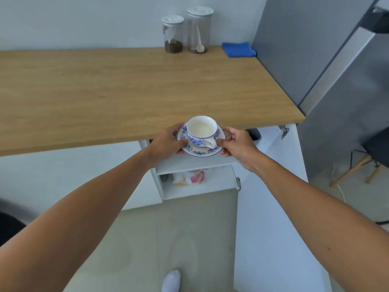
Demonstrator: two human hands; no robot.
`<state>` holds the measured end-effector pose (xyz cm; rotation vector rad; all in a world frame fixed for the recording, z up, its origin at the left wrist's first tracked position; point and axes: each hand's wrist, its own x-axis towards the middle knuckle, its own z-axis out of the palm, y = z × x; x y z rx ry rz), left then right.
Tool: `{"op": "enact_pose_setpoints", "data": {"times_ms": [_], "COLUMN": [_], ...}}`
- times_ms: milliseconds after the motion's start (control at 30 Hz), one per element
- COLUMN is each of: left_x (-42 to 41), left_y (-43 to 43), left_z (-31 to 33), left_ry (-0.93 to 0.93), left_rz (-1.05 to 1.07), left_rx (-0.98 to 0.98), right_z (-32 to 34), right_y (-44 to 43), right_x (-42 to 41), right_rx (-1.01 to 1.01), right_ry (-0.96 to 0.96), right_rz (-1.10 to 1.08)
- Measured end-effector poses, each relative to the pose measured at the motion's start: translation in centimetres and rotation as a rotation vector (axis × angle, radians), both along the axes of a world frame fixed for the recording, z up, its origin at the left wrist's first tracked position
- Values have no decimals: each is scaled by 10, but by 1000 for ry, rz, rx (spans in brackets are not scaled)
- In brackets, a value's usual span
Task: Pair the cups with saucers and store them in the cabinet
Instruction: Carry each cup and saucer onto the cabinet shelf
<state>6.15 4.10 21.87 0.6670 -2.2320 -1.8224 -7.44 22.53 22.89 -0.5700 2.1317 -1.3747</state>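
Item: cup (201,130), upright on saucer (201,152), carried level at the counter (126,91) edge above the open cabinet (197,163). My left hand (166,144) and right hand (237,146) pinch opposite saucer rims. Step: storing. Next, I judge: lower level onto the shelf.

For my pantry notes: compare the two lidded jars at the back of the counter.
The left jar is shorter, the right jar taller. The left jar has a dark layer at its bottom; the right jar looks nearly empty, with a pale spoon standing inside. Both are clear, round, white-lidded, and upright on the wooden counter.
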Motion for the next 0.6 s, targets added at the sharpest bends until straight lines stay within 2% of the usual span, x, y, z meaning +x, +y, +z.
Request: {"op": "enact_pose_setpoints", "data": {"times_ms": [267, 600], "left_x": [31, -10], "left_y": [24, -30], "left_z": [-71, -212], "left_ry": [-92, -209], "left_rz": [-51, -4], "left_rx": [-5, -104], "right_z": [-69, -207], "right_y": [38, -18], "right_x": [35, -1], "right_rx": [30, 76], "right_ry": [-31, -33], "right_rz": [-20, -23]}}
